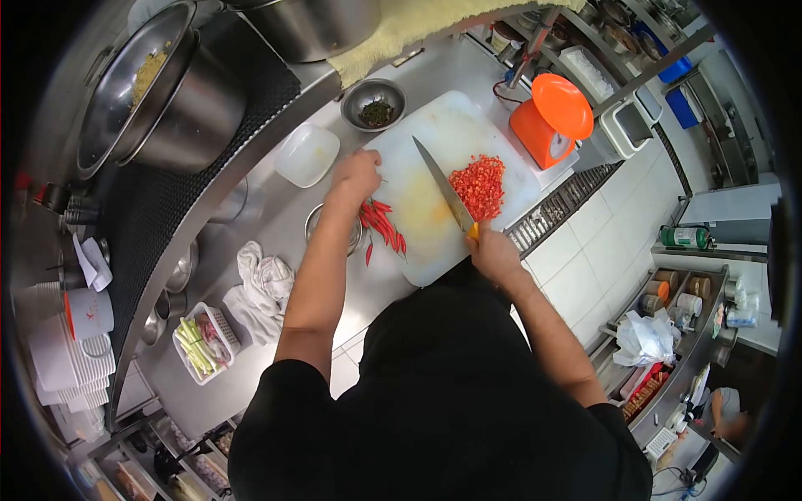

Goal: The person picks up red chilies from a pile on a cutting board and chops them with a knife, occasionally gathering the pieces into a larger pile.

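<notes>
My right hand (499,257) is closed round the yellow handle of a kitchen knife (443,185), whose blade lies across the white cutting board (455,117), pointing away from me. Just right of the blade is a heap of chopped red chilies (479,188). At the board's left edge my left hand (357,175) has its fingers curled in; thin stem-like bits show by the fingertips, but what they grip is hidden. Whole red chilies (383,225) lie right below that hand, partly on the board. Partly behind my left forearm stands a round metal bowl (313,224).
Past the board are a metal bowl of dark green bits (373,106), a white dish (307,155) and an orange scale (551,125). To the left lie a crumpled towel (261,292) and a white basket of cut stalks (206,344). Another person (725,413) is at far right.
</notes>
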A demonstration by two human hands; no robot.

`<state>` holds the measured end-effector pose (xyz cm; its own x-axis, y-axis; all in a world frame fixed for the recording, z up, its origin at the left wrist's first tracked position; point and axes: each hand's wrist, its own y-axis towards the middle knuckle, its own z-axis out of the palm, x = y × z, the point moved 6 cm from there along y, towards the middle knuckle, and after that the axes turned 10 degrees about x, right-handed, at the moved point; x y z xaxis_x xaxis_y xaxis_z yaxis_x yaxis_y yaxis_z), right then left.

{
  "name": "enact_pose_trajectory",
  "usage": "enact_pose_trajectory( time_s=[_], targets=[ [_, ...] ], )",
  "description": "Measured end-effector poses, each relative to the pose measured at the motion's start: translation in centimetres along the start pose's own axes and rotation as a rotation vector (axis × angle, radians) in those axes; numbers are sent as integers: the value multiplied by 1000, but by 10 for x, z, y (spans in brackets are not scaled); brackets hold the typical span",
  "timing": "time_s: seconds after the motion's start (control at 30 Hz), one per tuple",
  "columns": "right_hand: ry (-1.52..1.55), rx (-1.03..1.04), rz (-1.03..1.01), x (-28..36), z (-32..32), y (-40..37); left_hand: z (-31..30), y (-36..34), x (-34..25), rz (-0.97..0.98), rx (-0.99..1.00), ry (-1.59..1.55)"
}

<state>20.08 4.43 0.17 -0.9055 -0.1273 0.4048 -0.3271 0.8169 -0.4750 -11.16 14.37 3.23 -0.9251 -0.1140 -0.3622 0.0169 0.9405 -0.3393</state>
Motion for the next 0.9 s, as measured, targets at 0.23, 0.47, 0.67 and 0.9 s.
enact_pose_trajectory(
  time_s=[0.23,0.47,0.67,0.9],
  targets=[
    [-6,-15,-42,14,-14,-20,30,10,13,0,61,85],
    [-41,33,-58,-5,-9,-23,8,-2,-18,107,-83,-209],
    [-50,25,-51,0,-14,-17,45,-36,-69,131,-63,-664],
    [-86,47,-22,22,-18,-14,102,-61,-60,119,-146,-493]
  ],
)
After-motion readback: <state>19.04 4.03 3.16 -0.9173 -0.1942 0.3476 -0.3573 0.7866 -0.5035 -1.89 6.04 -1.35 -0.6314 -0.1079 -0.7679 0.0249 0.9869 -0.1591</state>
